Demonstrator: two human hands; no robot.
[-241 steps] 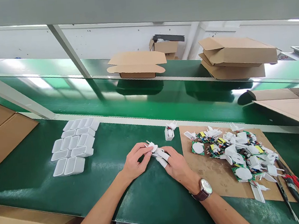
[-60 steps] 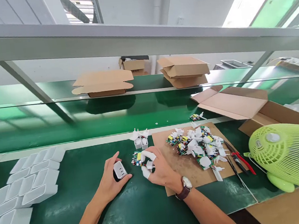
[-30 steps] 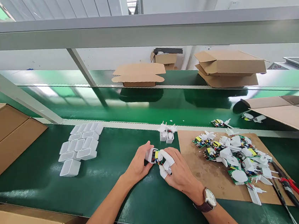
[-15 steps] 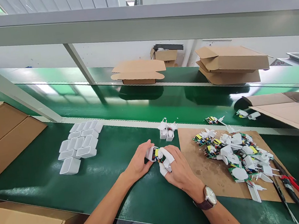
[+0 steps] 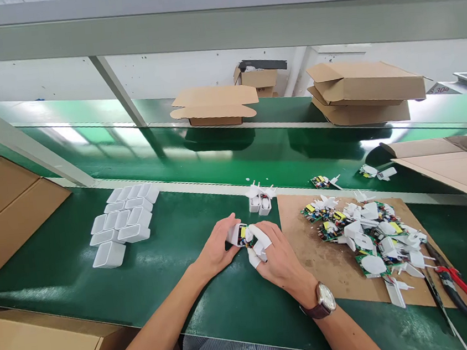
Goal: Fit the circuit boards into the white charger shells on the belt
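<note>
My left hand point(image 5: 218, 247) is closed around a white plastic case point(image 5: 234, 234), its thumb below and fingers above. Closed over a circuit board point(image 5: 245, 235) with a yellow-topped part and white plastic pieces is my right hand point(image 5: 278, 254); two of its fingertips look wrapped in white. The board's end meets the case's mouth, and how deep it sits I cannot tell. Just beyond my hands stand two filled white cases point(image 5: 259, 201) with white pieces sticking out on top. To the left, several white cases point(image 5: 133, 233) are grouped in rows.
A brown board point(image 5: 310, 267) on the right carries a heap of circuit boards point(image 5: 369, 238). Red-handled pliers point(image 5: 457, 279) and tweezers point(image 5: 438, 298) lie at its edge. Cardboard boxes point(image 5: 15, 203) flank the bench. Behind runs a green belt point(image 5: 216, 168) under a metal beam point(image 5: 218, 29).
The view has tipped slightly downward. Circuit boards on the green belt have shifted left. My hands keep nearly the same grip, the board and case still together.
</note>
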